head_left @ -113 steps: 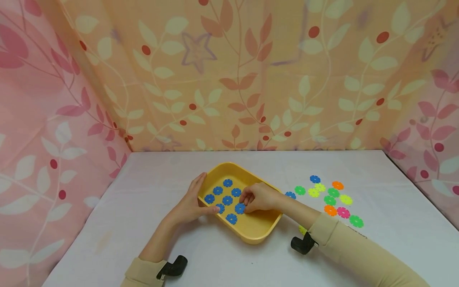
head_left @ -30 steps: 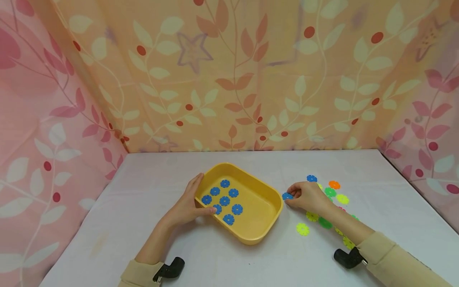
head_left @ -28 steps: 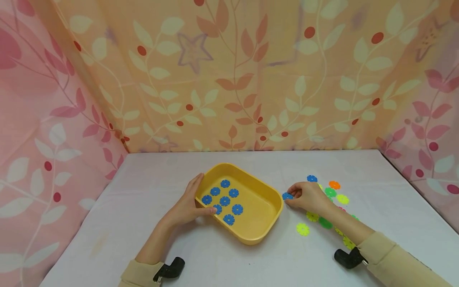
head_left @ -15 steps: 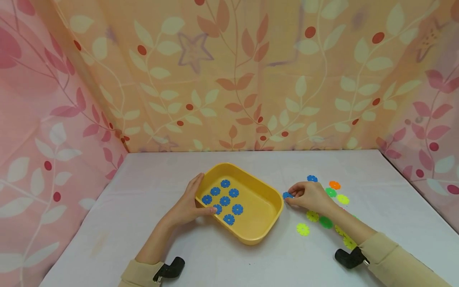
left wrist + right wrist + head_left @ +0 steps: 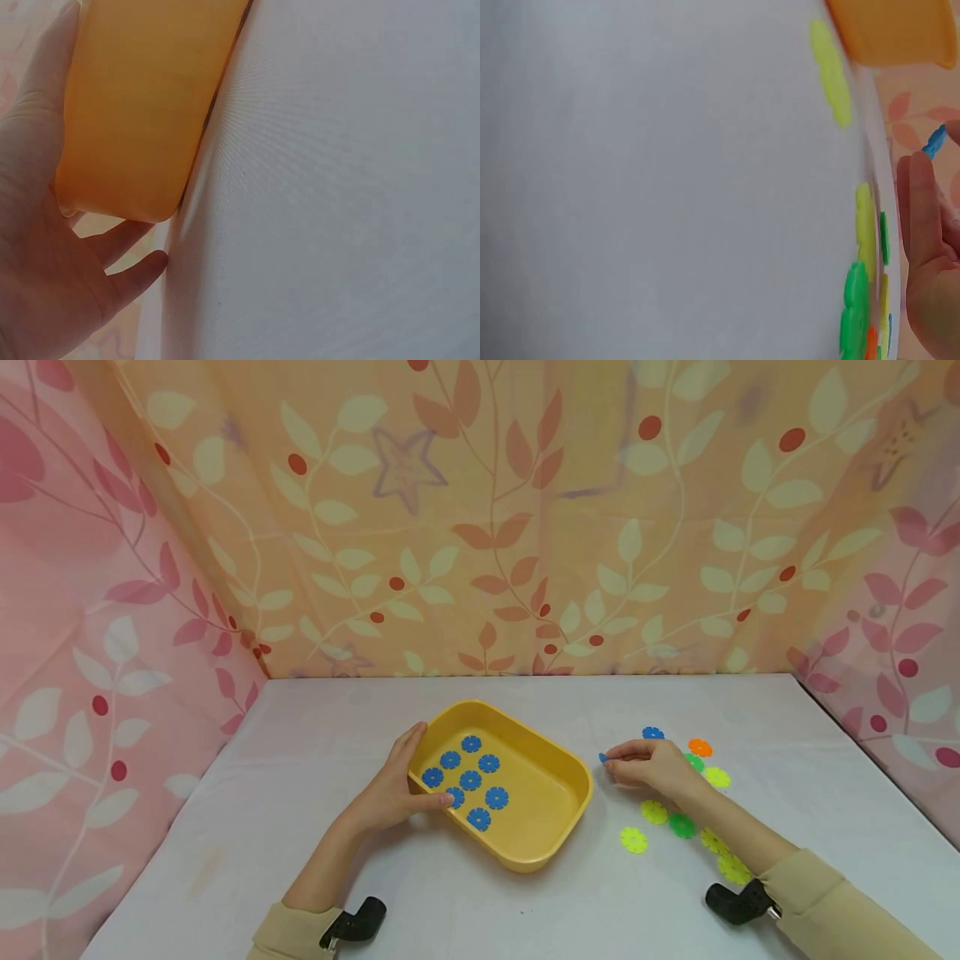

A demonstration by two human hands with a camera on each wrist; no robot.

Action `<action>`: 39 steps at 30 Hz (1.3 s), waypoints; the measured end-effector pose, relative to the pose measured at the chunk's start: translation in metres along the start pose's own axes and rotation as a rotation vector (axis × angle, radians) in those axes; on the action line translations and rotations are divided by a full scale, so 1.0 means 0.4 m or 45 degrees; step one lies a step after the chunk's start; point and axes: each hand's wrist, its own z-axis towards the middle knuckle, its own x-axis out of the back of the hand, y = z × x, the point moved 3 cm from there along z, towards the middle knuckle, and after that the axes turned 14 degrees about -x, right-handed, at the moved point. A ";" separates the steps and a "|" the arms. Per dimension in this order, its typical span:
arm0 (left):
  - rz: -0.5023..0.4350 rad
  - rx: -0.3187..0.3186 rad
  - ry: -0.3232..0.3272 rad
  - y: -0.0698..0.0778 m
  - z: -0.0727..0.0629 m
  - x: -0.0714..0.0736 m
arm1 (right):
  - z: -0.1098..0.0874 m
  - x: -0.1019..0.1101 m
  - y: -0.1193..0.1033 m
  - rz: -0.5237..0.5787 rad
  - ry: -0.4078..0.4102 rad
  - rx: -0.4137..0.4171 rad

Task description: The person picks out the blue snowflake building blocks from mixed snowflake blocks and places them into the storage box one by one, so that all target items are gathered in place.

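Observation:
My left hand (image 5: 390, 785) grips the near-left corner of a yellow tray (image 5: 536, 752), its thumb over the rim and its fingers along the outer wall. Several blue notched snowflake discs (image 5: 470, 780) lie flat on the tray's left half. Just right of the tray, my right hand (image 5: 654, 770) pinches another blue snowflake disc (image 5: 603, 758) between thumb and fingertips. That disc is seen nearly edge-on, mostly covered by the fingers; in the right wrist view the pinched blue disc (image 5: 934, 141) shows raised above the table.
Loose discs lie about the right hand: a blue one (image 5: 653, 732) behind it, an orange one (image 5: 701, 747), yellow ones (image 5: 633, 840) and green ones (image 5: 682, 825). The forearm covers part of this group. Patterned curtains (image 5: 487, 527) enclose the white table (image 5: 337, 718).
My right hand has left the tray, where a blue disc now lies, and moved right to another blue disc. Within the last half second that disc has risen and tilted. The left hand stays put.

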 end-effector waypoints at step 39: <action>-0.005 0.015 0.001 -0.010 0.000 -0.001 | -0.085 -0.096 -0.109 1.103 -0.730 -0.052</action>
